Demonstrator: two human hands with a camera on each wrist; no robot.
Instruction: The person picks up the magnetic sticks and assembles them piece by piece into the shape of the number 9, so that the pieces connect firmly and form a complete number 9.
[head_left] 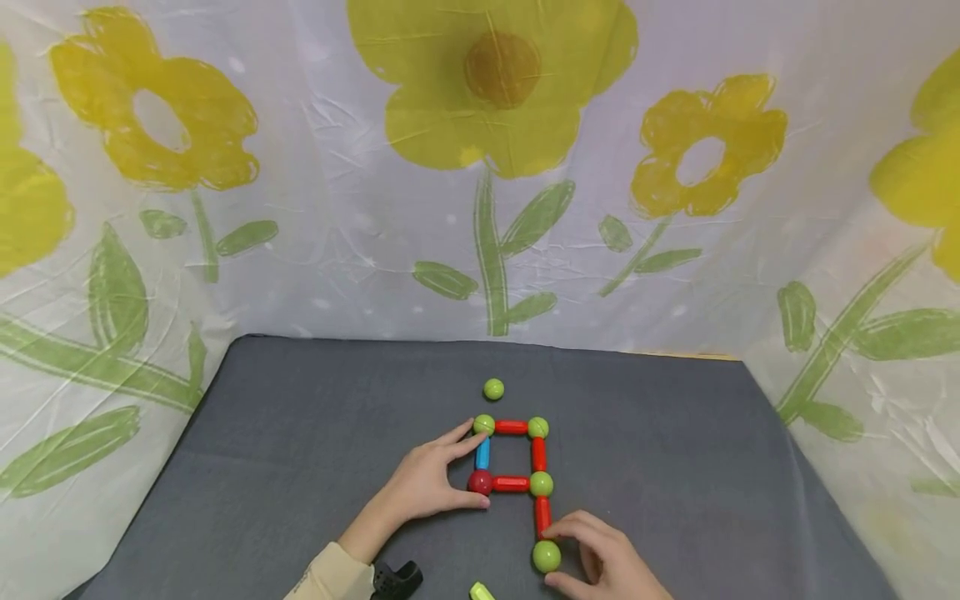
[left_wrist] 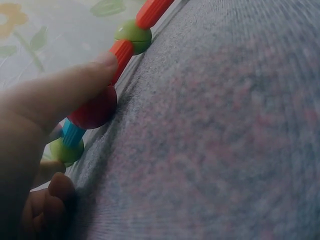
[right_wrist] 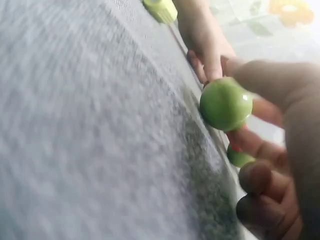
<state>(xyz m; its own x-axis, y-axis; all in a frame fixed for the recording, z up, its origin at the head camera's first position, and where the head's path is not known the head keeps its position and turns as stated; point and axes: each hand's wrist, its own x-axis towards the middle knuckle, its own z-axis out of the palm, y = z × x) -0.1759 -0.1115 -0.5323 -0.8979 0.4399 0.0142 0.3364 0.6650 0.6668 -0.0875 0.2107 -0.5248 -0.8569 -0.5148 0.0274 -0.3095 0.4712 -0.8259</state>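
A flat figure of toy building rods and balls lies on the dark cloth. Three red rods (head_left: pixel 512 427) and one blue rod (head_left: pixel 482 454) make a square, with green balls (head_left: pixel 537 427) at three corners and a dark red ball (head_left: pixel 480 482) at the near left. My left hand (head_left: pixel 427 477) spans the square's left side, thumb by the dark red ball and fingertips at the far green ball (head_left: pixel 484 425). Another red rod (head_left: pixel 543 517) runs toward me from the near right corner, ending in a green ball (head_left: pixel 547 556). Around that ball my right hand (head_left: pixel 603 554) curls thumb and fingers.
One loose green ball (head_left: pixel 493 389) lies beyond the square. A yellow-green rod (head_left: pixel 481 592) shows at the bottom edge of the head view. The dark cloth (head_left: pixel 315 417) ends at a flower-printed curtain (head_left: pixel 322 208) on the back and sides.
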